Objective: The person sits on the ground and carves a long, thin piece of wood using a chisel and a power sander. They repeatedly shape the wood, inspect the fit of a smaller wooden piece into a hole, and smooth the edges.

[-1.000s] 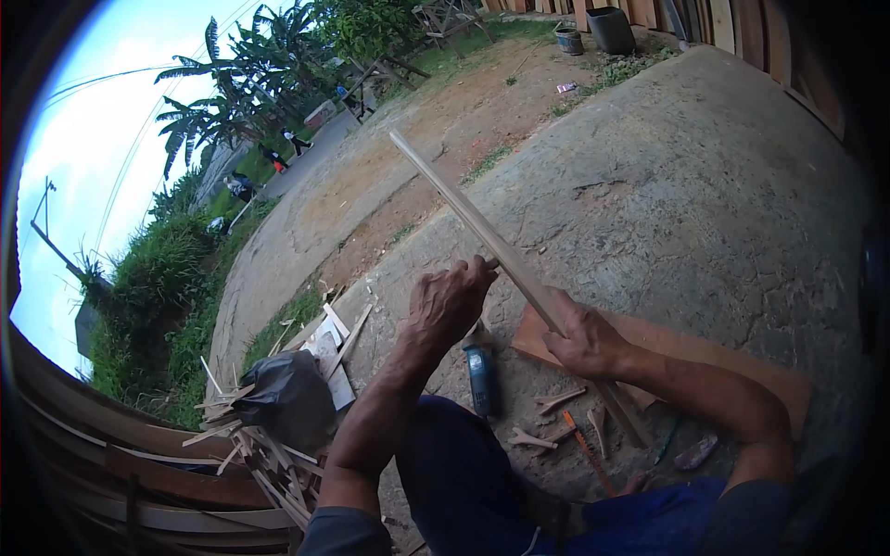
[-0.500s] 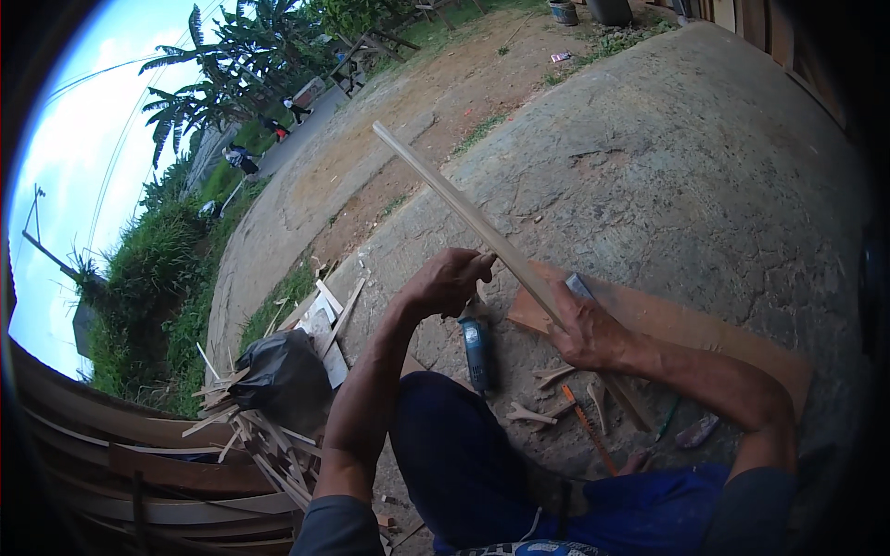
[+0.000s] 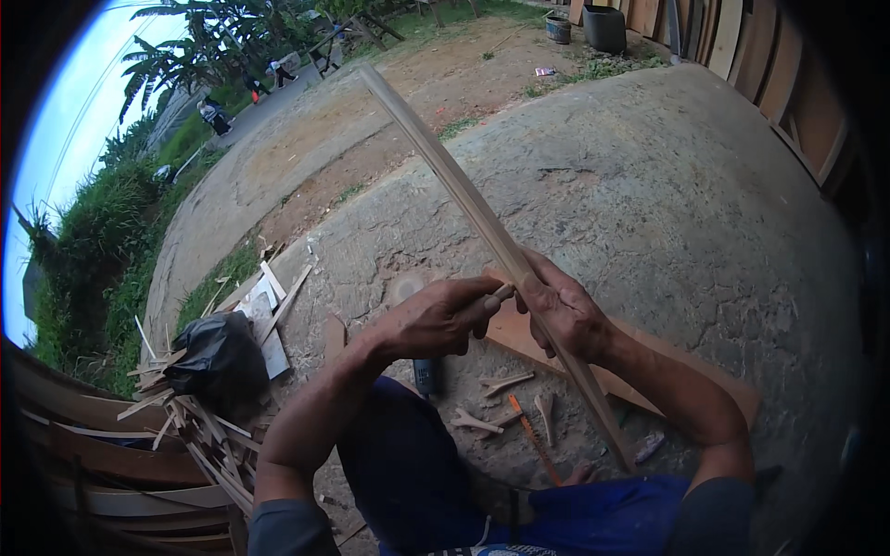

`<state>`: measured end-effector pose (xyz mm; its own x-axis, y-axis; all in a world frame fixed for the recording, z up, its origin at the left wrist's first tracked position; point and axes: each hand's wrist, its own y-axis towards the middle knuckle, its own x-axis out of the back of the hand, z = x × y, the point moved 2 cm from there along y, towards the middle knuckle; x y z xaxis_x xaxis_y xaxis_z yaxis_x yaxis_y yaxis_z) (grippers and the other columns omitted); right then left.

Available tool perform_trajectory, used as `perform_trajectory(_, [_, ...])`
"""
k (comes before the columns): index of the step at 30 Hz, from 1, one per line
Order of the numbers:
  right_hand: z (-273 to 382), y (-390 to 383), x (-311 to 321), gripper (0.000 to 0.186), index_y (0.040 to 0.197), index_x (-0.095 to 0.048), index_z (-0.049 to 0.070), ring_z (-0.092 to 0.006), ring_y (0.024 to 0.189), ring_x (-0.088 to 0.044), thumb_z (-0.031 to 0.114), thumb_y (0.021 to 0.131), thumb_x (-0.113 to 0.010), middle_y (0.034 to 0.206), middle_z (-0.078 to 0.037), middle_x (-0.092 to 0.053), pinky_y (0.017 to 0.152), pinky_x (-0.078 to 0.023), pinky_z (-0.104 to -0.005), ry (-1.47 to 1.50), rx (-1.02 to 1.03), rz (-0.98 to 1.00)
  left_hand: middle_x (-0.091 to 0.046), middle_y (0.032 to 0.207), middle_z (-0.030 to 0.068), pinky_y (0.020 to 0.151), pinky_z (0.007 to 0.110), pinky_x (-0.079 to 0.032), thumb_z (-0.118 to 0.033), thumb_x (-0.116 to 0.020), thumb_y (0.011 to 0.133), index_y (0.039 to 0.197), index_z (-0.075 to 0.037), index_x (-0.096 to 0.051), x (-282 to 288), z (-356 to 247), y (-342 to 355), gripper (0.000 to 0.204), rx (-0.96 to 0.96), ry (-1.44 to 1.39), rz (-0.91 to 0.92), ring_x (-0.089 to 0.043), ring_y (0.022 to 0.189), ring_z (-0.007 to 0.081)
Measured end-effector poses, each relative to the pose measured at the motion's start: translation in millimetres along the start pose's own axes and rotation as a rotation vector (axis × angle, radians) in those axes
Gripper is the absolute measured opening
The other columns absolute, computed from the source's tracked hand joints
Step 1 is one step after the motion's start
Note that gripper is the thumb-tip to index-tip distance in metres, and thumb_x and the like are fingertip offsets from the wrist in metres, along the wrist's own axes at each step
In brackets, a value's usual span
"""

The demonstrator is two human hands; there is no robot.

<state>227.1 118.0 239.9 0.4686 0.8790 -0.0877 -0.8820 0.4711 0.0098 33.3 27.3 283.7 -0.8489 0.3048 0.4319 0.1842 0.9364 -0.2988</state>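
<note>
Wooden strip (image 3: 468,204) is slanting above cracked outdoor concrete (image 3: 640,222), right hand (image 3: 575,315) clamping it; left hand (image 3: 434,320) is pinching a small stick-like piece (image 3: 504,292) beside it, fingers hiding part of that piece.

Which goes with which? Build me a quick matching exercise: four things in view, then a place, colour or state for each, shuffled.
1. right hand
2. plastic bag
3. narrow strip
4. large container

A. orange, near forked wooden pieces
B. near the picture's upper edge
C. around the long wooden piece
D. black, by wood scraps

Pairs: 1-C, 2-D, 3-A, 4-B
</note>
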Motion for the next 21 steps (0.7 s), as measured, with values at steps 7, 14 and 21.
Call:
perform_trajectory(7, [-19.2, -29.0, -8.1, 0.069, 0.159, -0.029, 0.009, -0.0082, 0.055, -0.053, 0.055, 0.109, -0.035, 0.081, -0.003, -0.053, 0.048, -0.046, -0.0242, 0.046, -0.002, -0.067, -0.058, 0.070, 0.0022, 0.056, 0.030, -0.046, -0.043, -0.050, 0.110, 0.117, 0.000, -0.070, -29.4, 12.3, 1.7, 0.048, -0.335, 0.099, -0.003, -0.055, 0.066, 0.0081])
perform_trajectory(14, [-12.6, -34.2, -14.5, 0.072, 0.167, -0.006, 0.009, -0.0033, 0.055, -0.042, 0.045, 0.111, -0.033, 0.067, 0.004, -0.049, 0.051, -0.039, -0.0225, -0.130, 0.101, -0.086, -0.052, 0.062, 0.0047, 0.053, 0.032, -0.044, -0.037, -0.053, 0.109, 0.112, 0.005, -0.067, -32.6, 11.7, 2.1, 0.045, -0.302, 0.003, 0.072, -0.052, 0.056, 0.0118])
perform_trajectory(21, [-16.8, -32.1, -19.8, 0.072, 0.166, -0.004, 0.005, -0.0048, 0.053, -0.044, 0.042, 0.111, -0.034, 0.065, 0.001, -0.053, 0.051, -0.040, -0.0239, -0.242, 0.168, -0.132, -0.062, 0.068, 0.0159, 0.061, 0.044, -0.050, -0.024, -0.057, 0.107, 0.099, 0.002, -0.066, -26.4, 8.8, 0.4, 0.028, -0.490, 0.159, -0.004, -0.064, 0.064, 0.0352])
